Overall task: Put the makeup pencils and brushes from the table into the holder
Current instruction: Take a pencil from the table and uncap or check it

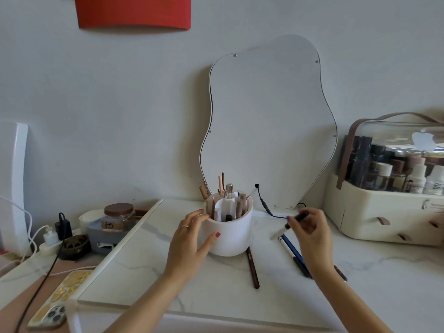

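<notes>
A white round holder stands mid-table with several pencils and brushes upright in it. My left hand rests against its left side, thumb on the front wall. My right hand, to the right of the holder, pinches a thin pencil with a black cap and white barrel, lifted off the table and tilted. A brown pencil lies on the table in front of the holder. A blue pencil and a white-and-black one lie side by side under my right hand. A brown pencil end shows past my right wrist.
A wavy-edged mirror leans on the wall behind the holder, with a black cable at its foot. A cream cosmetics organizer stands at the right. At the left are a jar, chargers and a phone.
</notes>
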